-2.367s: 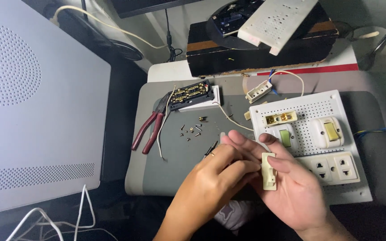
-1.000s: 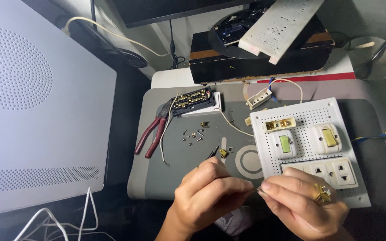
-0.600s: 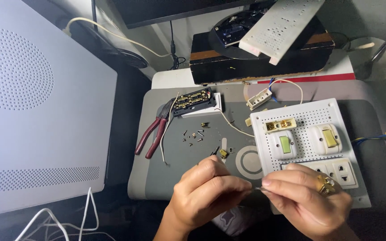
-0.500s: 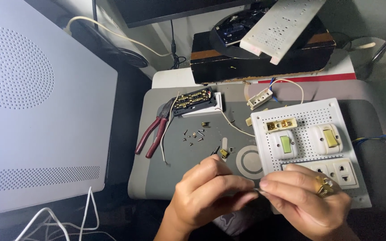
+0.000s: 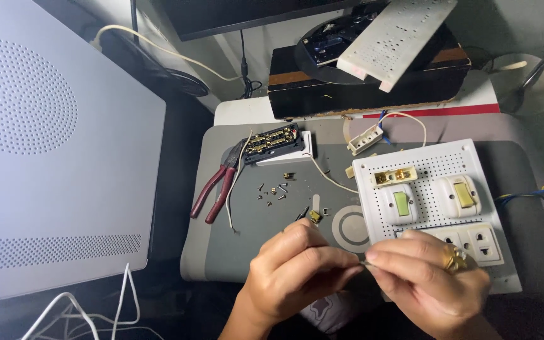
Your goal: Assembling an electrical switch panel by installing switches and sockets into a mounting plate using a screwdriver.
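Pinching: the left hand (image 5: 297, 274) and right hand (image 5: 429, 283) are meeting fingertip to fingertip low over the grey mat (image 5: 253, 252), sharing a small thin part (image 5: 365, 264).
Left hand: curled nearly closed, thumb and forefinger nipping the part's left end.
Right hand: likewise curled tight, fingertips gripping the right end; a gold ring (image 5: 453, 258) is showing on one finger.
Part: tiny, dark and slim, mostly hidden; its long axis is lying roughly left to right, and its material cannot be told.
Board: a white perforated plastic panel (image 5: 436, 170) is lying flat to the right, carrying two rocker switches and square sockets.
Bench: red-handled pliers (image 5: 212, 192) and small loose screws (image 5: 272, 191) are resting on the smooth mat.
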